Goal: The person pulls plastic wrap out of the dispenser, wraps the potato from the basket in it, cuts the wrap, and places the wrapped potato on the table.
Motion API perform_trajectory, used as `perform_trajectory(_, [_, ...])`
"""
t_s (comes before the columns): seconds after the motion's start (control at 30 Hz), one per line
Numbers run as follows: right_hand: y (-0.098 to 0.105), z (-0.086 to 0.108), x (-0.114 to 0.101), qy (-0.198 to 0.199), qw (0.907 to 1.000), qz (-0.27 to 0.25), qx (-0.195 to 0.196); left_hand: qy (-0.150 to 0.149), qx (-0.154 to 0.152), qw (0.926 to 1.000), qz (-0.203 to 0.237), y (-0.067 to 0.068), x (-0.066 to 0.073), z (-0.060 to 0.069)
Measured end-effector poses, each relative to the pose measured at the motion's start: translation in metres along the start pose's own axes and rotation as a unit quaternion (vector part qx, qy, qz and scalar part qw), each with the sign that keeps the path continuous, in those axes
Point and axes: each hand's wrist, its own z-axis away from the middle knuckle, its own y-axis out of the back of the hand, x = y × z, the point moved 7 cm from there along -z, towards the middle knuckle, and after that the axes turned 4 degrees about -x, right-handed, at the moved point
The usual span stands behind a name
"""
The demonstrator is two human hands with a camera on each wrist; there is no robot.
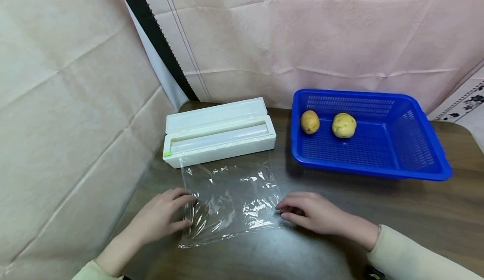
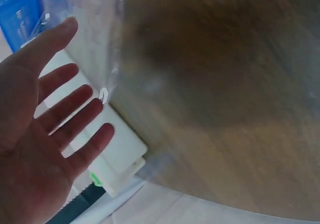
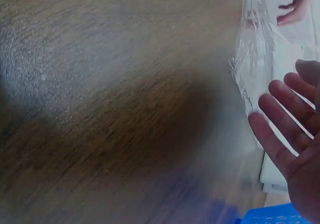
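A sheet of clear cling film (image 1: 234, 196) lies on the table, stretching from the front of a white cling film box (image 1: 223, 150). The box lid (image 1: 217, 114) is tipped back, and the film roll (image 1: 219, 138) shows inside. At the sheet's left edge is my left hand (image 1: 160, 215), fingers extended and thumb apart; the left wrist view shows its palm (image 2: 30, 154) holding nothing. My right hand (image 1: 315, 213) is by the sheet's right edge, fingers loosely bent. In the right wrist view its fingers (image 3: 282, 108) are spread beside the film. Whether either hand touches the film, I cannot tell.
A blue plastic basket (image 1: 363, 168) stands at the back right with two potatoes in it, a browner potato (image 1: 310, 122) and a paler potato (image 1: 344, 125). Pale cloth (image 1: 321, 40) hangs behind the brown wooden table (image 1: 378, 204) and along its left side.
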Motion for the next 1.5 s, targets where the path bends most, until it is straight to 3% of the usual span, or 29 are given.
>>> perform_trajectory(0.27, [-0.008,0.002,-0.008,0.066,0.9906,0.119,-0.002,-0.029,0.009,0.9995,-0.011,-0.013,0.003,0.002])
perform_trajectory(0.53, [-0.015,0.007,-0.008,0.089,0.9808,0.173,-0.013,-0.017,0.012,0.9998,-0.003,-0.019,-0.001,0.004])
perform_trajectory(0.9, [-0.015,0.009,-0.005,0.077,0.9824,0.169,-0.020,0.006,-0.008,0.9999,0.009,-0.029,-0.017,0.011])
perform_trajectory(1.23, [-0.014,0.012,-0.008,0.086,0.9834,0.160,-0.007,0.001,-0.010,0.9998,0.014,-0.034,-0.017,0.016])
perform_trajectory(1.5, [0.001,0.016,-0.008,0.054,0.9947,0.085,0.019,0.000,-0.005,0.9997,0.024,-0.033,-0.018,0.017])
